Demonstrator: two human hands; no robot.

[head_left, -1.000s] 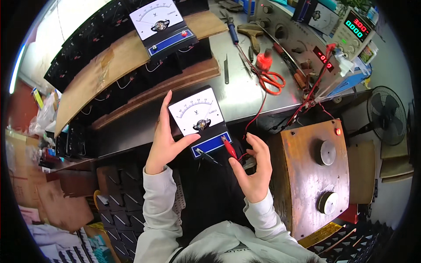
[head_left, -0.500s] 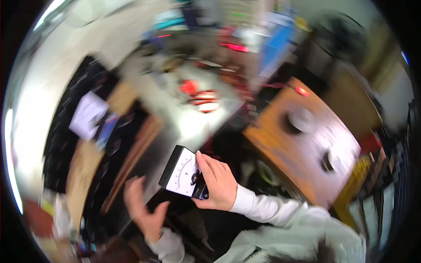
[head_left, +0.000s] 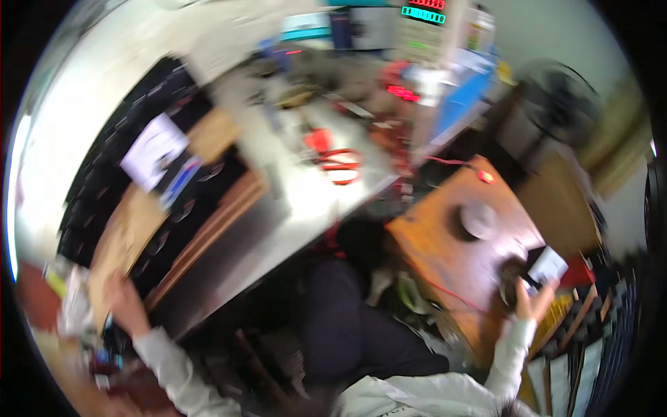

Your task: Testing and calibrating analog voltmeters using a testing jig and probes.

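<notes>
White sleeves (head_left: 512,351) reach out nearest me. The right hand (head_left: 533,300) looks to be grasping a meter (head_left: 549,267) at the right edge of the wooden box (head_left: 432,229), beside its nearer knob (head_left: 513,276); I can't tell whether meter and box touch. I'd keep that grip on the casing, off the dial face, and clear of the knob and the red lead (head_left: 455,294) across the box top.

The left hand (head_left: 126,300) is well left of the box, at a wooden board (head_left: 126,233); blur hides whether its fingers are curled or touching it. Beyond, left of the box, I see scissors (head_left: 340,167) on a metal bench (head_left: 306,201) and, farther left, a second meter (head_left: 148,149). A fan (head_left: 560,97) stands behind the box.
</notes>
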